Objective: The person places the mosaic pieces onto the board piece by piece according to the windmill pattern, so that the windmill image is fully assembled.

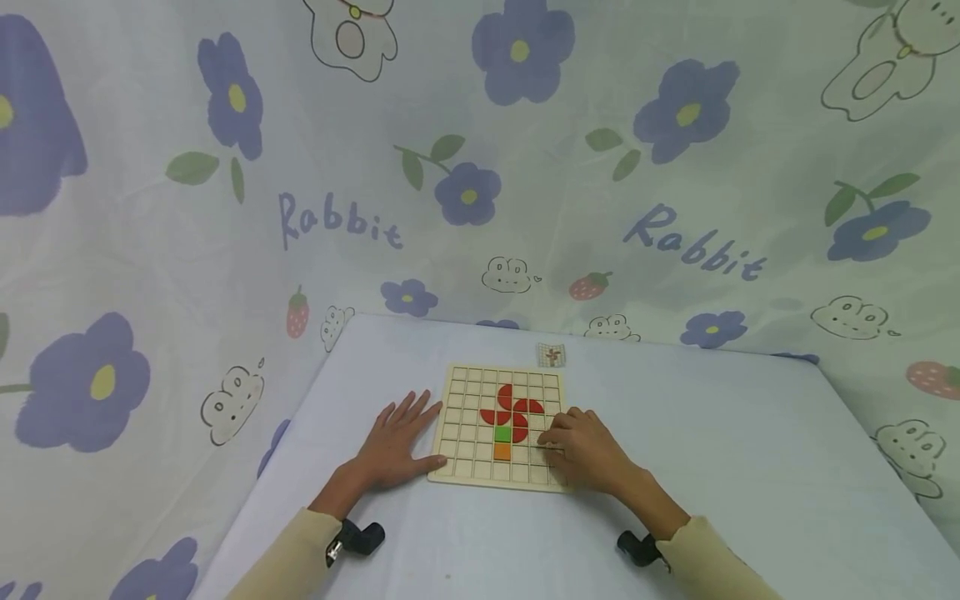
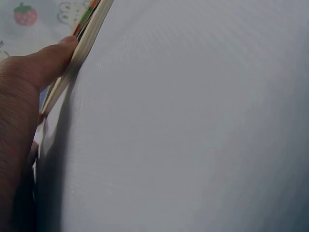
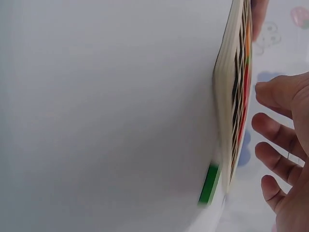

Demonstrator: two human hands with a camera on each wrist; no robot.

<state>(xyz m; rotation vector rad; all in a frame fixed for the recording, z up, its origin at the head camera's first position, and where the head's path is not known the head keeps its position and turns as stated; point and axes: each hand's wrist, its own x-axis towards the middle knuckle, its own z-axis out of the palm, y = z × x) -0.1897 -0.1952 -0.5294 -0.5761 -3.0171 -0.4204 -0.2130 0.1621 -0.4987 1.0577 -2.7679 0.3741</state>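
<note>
A wooden grid board [image 1: 462, 471] lies on the white table, bearing red quarter-round pieces [image 1: 520, 427], a green square [image 1: 502, 434] and an orange square [image 1: 502, 452]. My left hand [image 1: 395, 443] rests at the board's left side, fingers spread, with its thumb [image 2: 60, 50] on the near left corner. Over the right side of the board is my right hand [image 1: 588, 450], its fingers bent loosely. In the right wrist view the thumb and fingertips stand apart with nothing visible between them. A green piece [image 3: 209, 183] lies on the table beside the board there; in the head view I cannot make it out.
A small card [image 1: 551, 355] with a red pinwheel pattern on a grid lies just beyond the board. White cloth covers the table [image 1: 735, 450]. Behind and to the sides hangs a curtain [image 1: 555, 217] printed with flowers and rabbits. Both wrists wear black devices [image 1: 363, 538].
</note>
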